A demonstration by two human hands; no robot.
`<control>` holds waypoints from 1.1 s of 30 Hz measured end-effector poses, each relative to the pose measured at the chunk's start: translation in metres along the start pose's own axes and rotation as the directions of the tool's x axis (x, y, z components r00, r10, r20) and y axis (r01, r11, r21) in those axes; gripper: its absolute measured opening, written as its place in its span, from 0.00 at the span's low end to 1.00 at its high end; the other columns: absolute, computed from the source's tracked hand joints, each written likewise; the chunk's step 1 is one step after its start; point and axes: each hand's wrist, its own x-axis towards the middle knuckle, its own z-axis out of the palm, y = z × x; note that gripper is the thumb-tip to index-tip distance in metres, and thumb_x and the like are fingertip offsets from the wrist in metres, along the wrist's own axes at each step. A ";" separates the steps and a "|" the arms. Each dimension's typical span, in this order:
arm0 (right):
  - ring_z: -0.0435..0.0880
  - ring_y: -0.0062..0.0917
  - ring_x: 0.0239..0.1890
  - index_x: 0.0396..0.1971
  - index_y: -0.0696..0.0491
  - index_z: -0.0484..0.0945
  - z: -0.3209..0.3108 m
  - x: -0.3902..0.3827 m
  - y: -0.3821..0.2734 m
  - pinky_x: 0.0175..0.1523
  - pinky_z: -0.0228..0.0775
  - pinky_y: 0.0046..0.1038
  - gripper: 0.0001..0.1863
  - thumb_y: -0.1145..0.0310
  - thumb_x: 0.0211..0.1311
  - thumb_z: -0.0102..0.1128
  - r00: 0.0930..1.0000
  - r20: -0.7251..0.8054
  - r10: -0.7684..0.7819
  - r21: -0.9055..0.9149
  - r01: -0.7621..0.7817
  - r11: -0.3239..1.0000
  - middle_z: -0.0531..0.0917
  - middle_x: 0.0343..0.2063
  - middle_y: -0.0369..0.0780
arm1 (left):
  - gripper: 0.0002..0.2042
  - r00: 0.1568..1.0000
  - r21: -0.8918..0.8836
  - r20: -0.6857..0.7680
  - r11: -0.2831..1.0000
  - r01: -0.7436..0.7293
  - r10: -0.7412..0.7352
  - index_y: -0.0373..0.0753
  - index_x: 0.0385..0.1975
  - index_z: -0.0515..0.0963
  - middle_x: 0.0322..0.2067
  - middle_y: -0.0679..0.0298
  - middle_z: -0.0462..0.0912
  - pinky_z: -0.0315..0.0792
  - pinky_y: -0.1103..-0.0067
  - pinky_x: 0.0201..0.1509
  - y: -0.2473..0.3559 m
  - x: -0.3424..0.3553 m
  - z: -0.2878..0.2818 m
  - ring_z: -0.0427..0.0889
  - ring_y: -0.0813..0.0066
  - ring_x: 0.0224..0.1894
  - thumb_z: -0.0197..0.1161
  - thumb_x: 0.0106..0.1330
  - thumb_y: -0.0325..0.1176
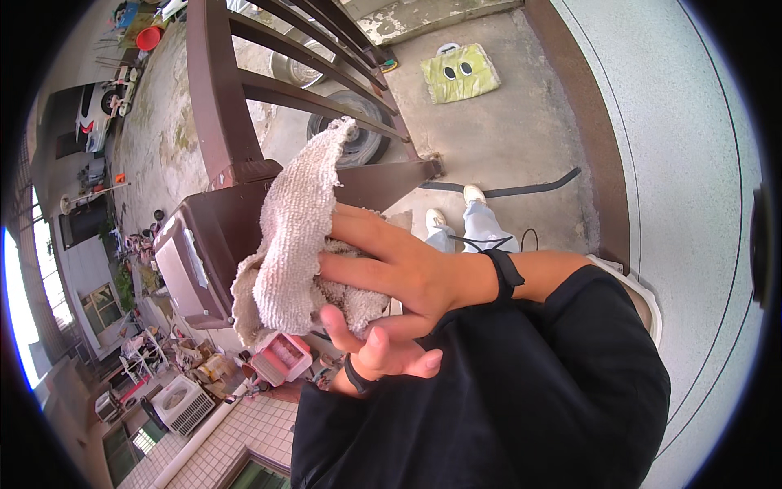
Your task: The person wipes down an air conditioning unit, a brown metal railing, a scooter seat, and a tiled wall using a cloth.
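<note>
My right hand (pixel 415 273) comes in from the right, a black band round its wrist. Its fingers are tucked into the folds of a pale terry rag (pixel 295 220), which is bunched and hangs down on its near side. Behind the rag is the wide brown cap (pixel 191 244) of a metal railing post; whether cloth and cap touch, I cannot tell. My left hand (pixel 376 354), also with a dark wristband, is just below the right one and partly hidden by it. Its visible fingers are spread, with nothing seen between them.
A brown barred railing (pixel 314 98) runs away at the top, a tire (pixel 354 134) and metal basin (pixel 301 61) beyond it. A yellow-green bag (pixel 460 73) and black strip (pixel 529 189) lie on the concrete. A pale wall (pixel 684 163) stands right; a pink crate (pixel 283 359) is lower left.
</note>
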 end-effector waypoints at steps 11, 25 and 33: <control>0.65 0.46 0.57 0.55 0.56 0.62 0.010 0.023 0.056 0.59 0.60 0.36 0.28 0.62 0.53 0.49 0.961 -0.225 0.162 0.163 -0.126 0.978 0.64 0.57 0.51 | 0.45 0.925 0.165 -0.039 0.911 0.378 -0.377 0.29 0.63 0.43 0.62 0.41 0.48 0.44 0.63 0.66 -0.026 0.040 0.025 0.49 0.46 0.64 0.59 0.55 0.51; 0.59 0.53 0.58 0.55 0.57 0.62 0.024 -0.007 0.021 0.60 0.51 0.48 0.38 0.41 0.53 0.50 0.998 0.049 0.031 0.200 -0.040 0.979 0.59 0.57 0.54 | 0.43 0.937 0.141 -0.100 0.927 0.347 -0.335 0.36 0.62 0.44 0.63 0.47 0.47 0.46 0.59 0.65 0.017 -0.036 0.012 0.52 0.49 0.63 0.57 0.53 0.52; 0.64 0.49 0.54 0.51 0.55 0.67 0.013 0.005 0.027 0.58 0.56 0.45 0.32 0.50 0.49 0.57 0.991 0.134 -0.027 0.259 -0.009 0.966 0.65 0.54 0.50 | 0.43 0.910 0.034 -0.127 0.915 0.402 -0.395 0.39 0.60 0.46 0.60 0.45 0.50 0.54 0.59 0.62 0.010 -0.023 0.015 0.54 0.48 0.61 0.59 0.48 0.54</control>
